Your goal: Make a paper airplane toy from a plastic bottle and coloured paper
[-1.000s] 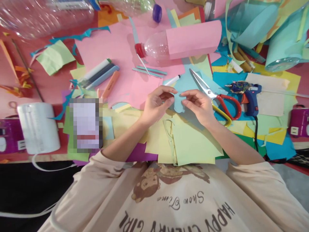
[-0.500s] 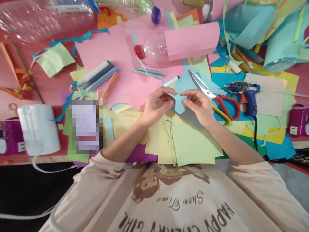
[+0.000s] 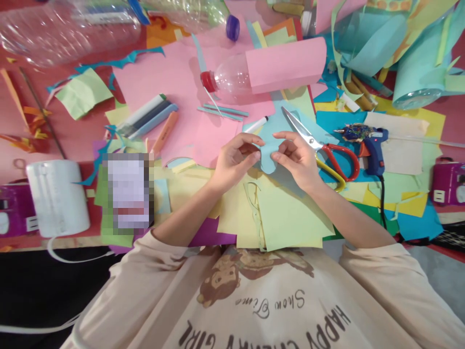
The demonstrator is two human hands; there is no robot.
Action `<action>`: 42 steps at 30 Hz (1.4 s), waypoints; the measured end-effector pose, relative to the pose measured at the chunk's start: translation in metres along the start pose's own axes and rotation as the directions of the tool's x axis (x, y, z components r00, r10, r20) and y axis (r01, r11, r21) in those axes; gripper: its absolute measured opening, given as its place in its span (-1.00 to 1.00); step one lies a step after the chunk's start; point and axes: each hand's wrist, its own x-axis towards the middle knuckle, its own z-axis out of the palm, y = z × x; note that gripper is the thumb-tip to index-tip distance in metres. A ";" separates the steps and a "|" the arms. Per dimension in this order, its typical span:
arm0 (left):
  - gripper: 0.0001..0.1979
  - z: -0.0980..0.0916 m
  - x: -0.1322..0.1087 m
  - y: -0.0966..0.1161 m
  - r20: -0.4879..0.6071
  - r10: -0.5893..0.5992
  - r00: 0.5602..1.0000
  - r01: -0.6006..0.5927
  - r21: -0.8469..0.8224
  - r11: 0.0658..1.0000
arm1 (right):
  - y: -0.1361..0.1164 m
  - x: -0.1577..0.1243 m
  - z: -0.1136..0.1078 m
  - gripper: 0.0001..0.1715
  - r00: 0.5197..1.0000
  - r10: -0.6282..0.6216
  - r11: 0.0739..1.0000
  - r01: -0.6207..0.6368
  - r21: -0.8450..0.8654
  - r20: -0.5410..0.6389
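Between my two hands is a small light-blue paper cutout (image 3: 268, 157) with a rounded lower end. My left hand (image 3: 238, 157) pinches its left side with thumb and fingers. On the other side, my right hand (image 3: 296, 155) has its thumb against the cutout's right edge, fingers curled above. Just right of my right hand lie scissors (image 3: 323, 148) with red and yellow handles, blades apart. A white marker (image 3: 256, 125) with a black tip rests behind my left hand. Pale yellow-green paper sheets (image 3: 290, 213) spread under my wrists.
Behind my hands lies a bottle wrapped in pink paper (image 3: 285, 65). A blue glue gun (image 3: 376, 148) with a cord sits at the right. Several markers (image 3: 148, 116), a blurred phone-like object (image 3: 129, 194) and a white case (image 3: 58, 196) are at the left. Paper scraps cover much of the table.
The fingers of my right hand have lifted and spread slightly at the cutout's upper edge. The cutout has tilted a little and shows more of its face. The whole view has shifted slightly.
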 end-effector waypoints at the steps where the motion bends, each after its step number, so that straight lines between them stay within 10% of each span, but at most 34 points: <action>1: -0.80 0.000 0.000 0.000 -0.001 0.001 1.000 -0.001 0.003 1.000 | 0.000 0.000 0.000 -0.58 1.000 0.006 1.000 -0.006 0.008 0.005; 20: -0.72 0.003 0.001 0.000 -0.082 -0.060 0.995 0.061 0.021 0.998 | -0.002 0.002 0.002 -0.63 0.992 0.058 0.992 -0.071 0.108 0.115; 42: -0.68 0.005 -0.001 -0.004 -0.095 0.027 0.995 -0.006 0.215 0.977 | -0.002 -0.001 0.005 -0.50 0.975 0.136 0.978 -0.104 -0.180 0.177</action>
